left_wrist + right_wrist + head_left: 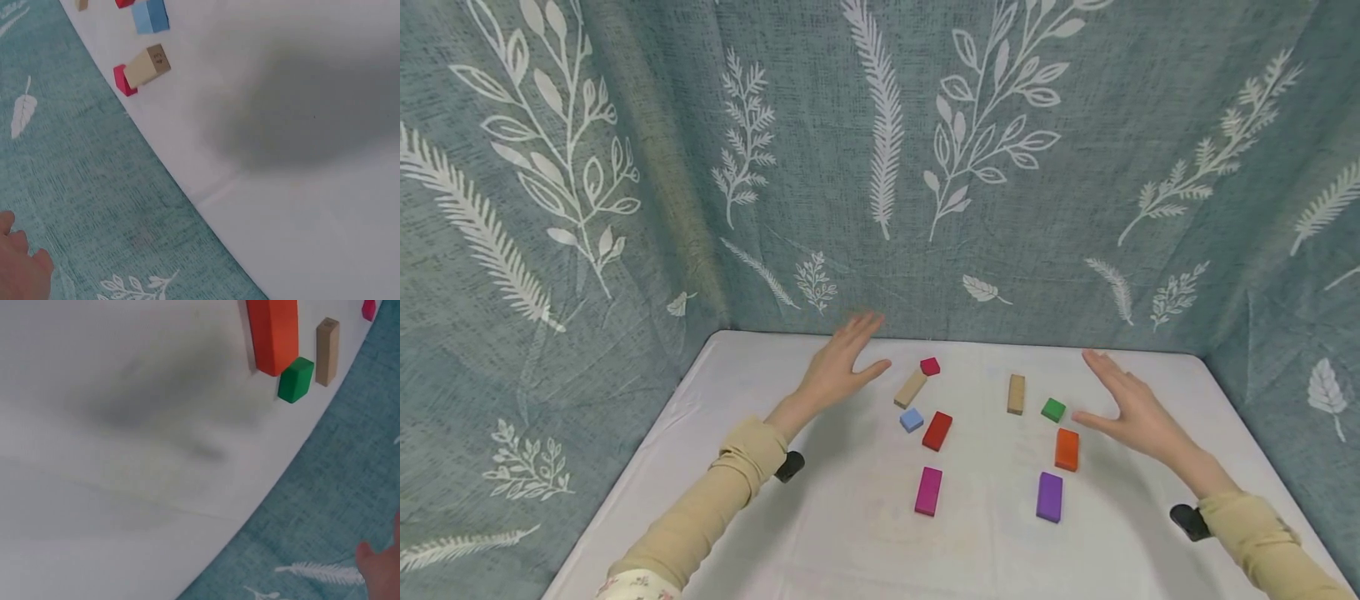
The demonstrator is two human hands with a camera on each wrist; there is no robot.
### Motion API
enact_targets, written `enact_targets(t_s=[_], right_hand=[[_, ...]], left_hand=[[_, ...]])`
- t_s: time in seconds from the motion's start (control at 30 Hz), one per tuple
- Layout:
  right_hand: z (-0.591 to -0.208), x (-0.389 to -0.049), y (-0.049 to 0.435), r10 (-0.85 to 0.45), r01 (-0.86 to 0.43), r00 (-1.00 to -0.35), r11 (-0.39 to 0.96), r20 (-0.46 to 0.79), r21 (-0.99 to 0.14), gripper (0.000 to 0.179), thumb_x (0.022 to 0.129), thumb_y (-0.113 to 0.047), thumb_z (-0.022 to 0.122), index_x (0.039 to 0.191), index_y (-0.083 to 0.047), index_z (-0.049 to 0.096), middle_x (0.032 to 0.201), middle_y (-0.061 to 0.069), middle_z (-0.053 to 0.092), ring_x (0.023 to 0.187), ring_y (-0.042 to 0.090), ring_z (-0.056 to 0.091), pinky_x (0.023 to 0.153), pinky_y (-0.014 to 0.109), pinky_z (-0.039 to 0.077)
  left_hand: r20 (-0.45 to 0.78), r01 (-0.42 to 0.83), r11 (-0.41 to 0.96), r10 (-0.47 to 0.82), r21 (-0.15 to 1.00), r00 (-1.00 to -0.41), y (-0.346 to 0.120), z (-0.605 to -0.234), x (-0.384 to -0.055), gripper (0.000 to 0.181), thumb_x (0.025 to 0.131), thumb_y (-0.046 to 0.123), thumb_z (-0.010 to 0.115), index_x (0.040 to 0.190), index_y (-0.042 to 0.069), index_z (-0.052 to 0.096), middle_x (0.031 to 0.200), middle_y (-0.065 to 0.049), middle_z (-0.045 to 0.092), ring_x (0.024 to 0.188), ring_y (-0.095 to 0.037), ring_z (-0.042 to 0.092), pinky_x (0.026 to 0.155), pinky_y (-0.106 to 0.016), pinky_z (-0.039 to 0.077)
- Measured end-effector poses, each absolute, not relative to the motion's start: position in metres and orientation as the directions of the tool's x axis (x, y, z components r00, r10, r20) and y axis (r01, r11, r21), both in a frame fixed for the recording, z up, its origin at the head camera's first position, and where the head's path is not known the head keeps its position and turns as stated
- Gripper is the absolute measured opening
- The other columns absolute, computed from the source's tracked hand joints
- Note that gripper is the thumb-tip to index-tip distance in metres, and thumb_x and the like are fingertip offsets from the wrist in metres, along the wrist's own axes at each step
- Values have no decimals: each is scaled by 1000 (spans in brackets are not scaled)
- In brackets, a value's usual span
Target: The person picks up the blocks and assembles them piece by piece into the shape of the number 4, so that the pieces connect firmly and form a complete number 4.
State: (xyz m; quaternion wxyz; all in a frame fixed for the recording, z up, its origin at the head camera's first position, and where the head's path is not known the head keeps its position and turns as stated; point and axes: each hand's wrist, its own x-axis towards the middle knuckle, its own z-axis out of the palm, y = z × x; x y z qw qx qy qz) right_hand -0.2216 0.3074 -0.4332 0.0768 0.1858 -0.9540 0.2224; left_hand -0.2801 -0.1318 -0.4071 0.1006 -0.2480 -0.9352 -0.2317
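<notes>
My left hand hovers over the table's back left part, fingers straight and thumb spread, holding nothing. Just right of it lie a natural wood block, a small crimson block and a light blue cube. My right hand is raised at the right, fingers extended and thumb apart, also without anything in it. Nearest to its thumb are a green block and an orange block. In the right wrist view the orange block stands close beside the green one.
A red block, a magenta block, a purple block and a second natural wood block lie across the middle of the white table. Teal leaf-patterned curtains border its back and sides.
</notes>
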Motion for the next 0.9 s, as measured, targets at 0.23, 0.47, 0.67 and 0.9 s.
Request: enact_targets(t_s=[0.23, 0.47, 0.67, 0.9], right_hand=[[-439, -217, 302, -369, -446, -893, 801, 256, -399, 95, 78, -38, 76, 151, -12, 23, 151, 24, 31, 136, 46, 28, 104, 67, 24], [-440, -212, 297, -375, -440, -898, 792, 232, -424, 96, 75, -34, 79, 151, -11, 24, 152, 21, 31, 136, 47, 29, 105, 67, 23], [-442, -208, 294, -383, -438, -899, 787, 212, -435, 95, 75, -34, 79, 151, -13, 25, 152, 20, 32, 136, 47, 29, 104, 68, 24], [-445, -201, 288, -411, -456, -890, 781, 199, -426, 93, 74, -32, 80, 149, -11, 29, 150, 20, 36, 135, 45, 32, 104, 65, 28]], left_hand=[[302, 549, 725, 460, 415, -835, -126, -409, -273, 68, 91, 44, 58, 149, 19, 31, 156, -7, 29, 145, -30, 23, 112, -57, 27], [274, 591, 679, 526, 435, -805, -123, -411, -270, 68, 92, 41, 58, 150, 18, 29, 157, -6, 27, 146, -28, 21, 117, -50, 19], [217, 582, 664, 552, 468, -805, -122, -413, -265, 70, 91, 42, 60, 150, 23, 28, 158, -1, 25, 146, -27, 20, 113, -57, 25], [144, 552, 658, 568, 512, -810, -120, -416, -260, 71, 89, 44, 62, 150, 29, 28, 157, 3, 26, 147, -23, 19, 111, -59, 26]])
